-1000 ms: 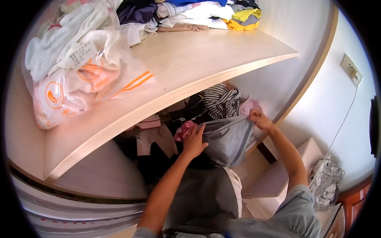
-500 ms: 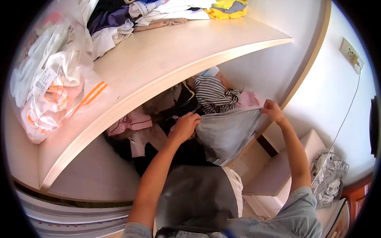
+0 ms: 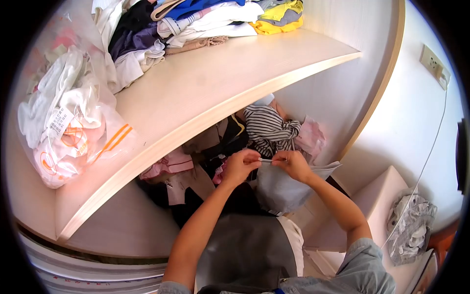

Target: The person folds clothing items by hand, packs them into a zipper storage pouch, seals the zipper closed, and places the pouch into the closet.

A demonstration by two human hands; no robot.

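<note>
A light grey cloth [image 3: 281, 188] hangs from my two hands over the lower compartment, its kind not clear. My left hand [image 3: 241, 167] pinches the cloth's top edge at its left end. Close beside it, my right hand [image 3: 293, 165] pinches the same edge, fingers closed, a short stretch of edge showing between them. To the right of that hand a loose corner of the cloth sticks out. Behind the hands lie a black-and-white striped garment [image 3: 267, 128] and a pink cloth [image 3: 311, 138]. Left of them is a pink garment with dark red trim [image 3: 169, 164].
Above the hands runs a pale wooden shelf [image 3: 220, 73] with folded clothes [image 3: 210, 22] and a clear bag of white clothes [image 3: 73, 112]. A dark grey surface [image 3: 245, 245] is below my arms. At right are a crumpled grey item [image 3: 411, 228] and a wall socket [image 3: 434, 66] with a cord.
My right hand has moved left along the cloth's top edge, close to my left hand. The stretched cloth now hangs slack and bunched. The view has shifted slightly.
</note>
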